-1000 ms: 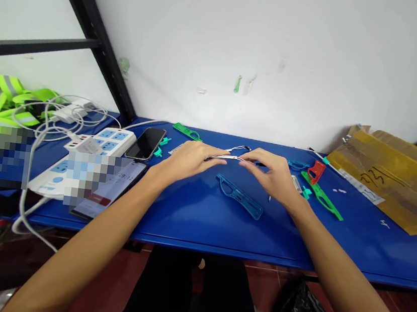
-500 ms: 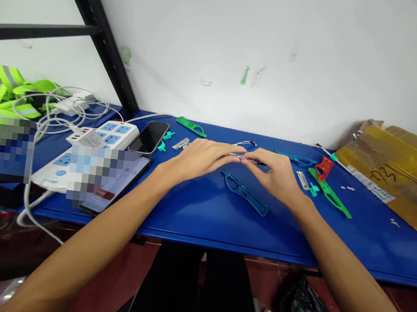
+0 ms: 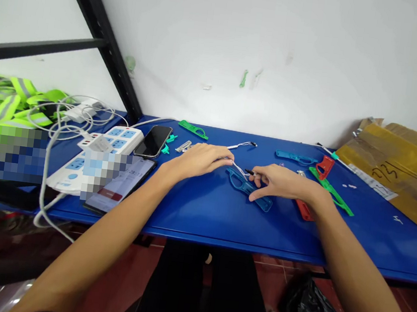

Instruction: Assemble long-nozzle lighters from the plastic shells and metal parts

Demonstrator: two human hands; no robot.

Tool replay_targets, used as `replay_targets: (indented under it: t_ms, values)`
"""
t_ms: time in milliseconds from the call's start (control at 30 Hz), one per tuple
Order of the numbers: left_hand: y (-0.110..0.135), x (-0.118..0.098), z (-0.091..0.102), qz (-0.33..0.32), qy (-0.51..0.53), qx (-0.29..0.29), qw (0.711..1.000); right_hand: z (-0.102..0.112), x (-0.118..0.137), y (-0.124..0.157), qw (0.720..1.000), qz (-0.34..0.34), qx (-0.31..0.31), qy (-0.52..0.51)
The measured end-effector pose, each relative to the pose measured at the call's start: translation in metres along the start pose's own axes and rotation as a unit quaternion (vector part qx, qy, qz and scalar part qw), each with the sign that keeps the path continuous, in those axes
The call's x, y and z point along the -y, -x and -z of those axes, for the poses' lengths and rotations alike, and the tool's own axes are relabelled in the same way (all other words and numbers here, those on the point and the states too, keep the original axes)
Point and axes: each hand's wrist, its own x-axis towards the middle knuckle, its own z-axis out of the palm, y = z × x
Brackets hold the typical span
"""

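My left hand (image 3: 207,159) is closed in a pinch on a thin white cord (image 3: 238,168). A black piece (image 3: 250,172) on this cord lies against the fingertips of my right hand (image 3: 279,181). The right hand has its thumb apart from its curled fingers, over a blue plastic piece (image 3: 241,183) with an oval opening, lying flat on the table. Whether the thumb presses on that piece, I cannot tell. Beyond the left hand, a cord end with a dark tip (image 3: 254,144) lies loose. Below the right wrist a red plastic piece (image 3: 304,209) is partly covered.
On the left are a power strip (image 3: 71,174), two phones (image 3: 153,140), tangled white cables and a yellow-green reflective strap (image 3: 10,96). Blue (image 3: 295,158), red (image 3: 325,166) and green (image 3: 336,197) plastic pieces lie right, before a taped carton (image 3: 400,169). A white wall stands behind.
My hands have moved apart. The right hand has come down and nearer, its thumb now over the blue piece, while the left still pinches the cord. The view has shifted slightly.
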Motion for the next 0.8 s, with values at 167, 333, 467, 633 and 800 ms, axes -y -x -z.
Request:
replay_targets:
  t_ms: [167, 333, 467, 633, 800]
  values:
    - [0.000, 0.002, -0.001, -0.012, 0.006, 0.010, 1.000, 0.001, -0.019, -0.002, 0.995, 0.053, -0.058, -0.061]
    - [-0.001, 0.004, -0.004, -0.025, 0.014, 0.023, 0.999, -0.001, -0.018, -0.007, 0.988, 0.088, -0.077, -0.102]
    - [-0.002, 0.006, -0.008, -0.045, 0.026, 0.025, 0.998, -0.003, -0.010, -0.010, 0.982, 0.114, -0.117, -0.091]
    - [-0.002, -0.004, -0.001, -0.029, 0.068, 0.044, 0.996, 0.003, 0.002, -0.005, 0.978, 0.116, -0.128, -0.116]
    - [-0.001, -0.009, 0.005, -0.002, 0.098, 0.050, 0.994, 0.009, 0.009, 0.002, 0.983, 0.109, -0.109, -0.103]
